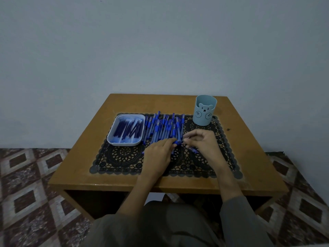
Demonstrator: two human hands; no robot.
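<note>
- Both hands meet over the middle of the black lace mat point(124, 157), which lies across the brown desk point(80, 157).
- The left hand point(158, 152) comes in from 7 o'clock, its fingers curled round a blue pen point(177, 142). It grips the pen at the centre of the mat, just off the near end of the pile.
- The right hand point(201, 141) reaches in from 5 o'clock with its fingers bent. Thumb and forefinger pinch a thin piece point(186, 138) right at the pen's end; it is too small to tell what the piece is.
- The two hands are almost touching, with the pen bridging the gap between them.
- A loose pen point(193, 150) lies on the mat just under the right hand, toward 4 o'clock.
- The pile of pens point(163, 127) sits at 12 o'clock on the mat, blue caps and clear barrels lying roughly side by side and overlapping.
- At 10 o'clock a white tray point(114, 139) holds dark blue refills point(128, 130), and it sits beside the pile's left edge.
- At 1 o'clock a pale blue cup point(204, 111) with a bear face stands upright, apart from the pile.
</note>
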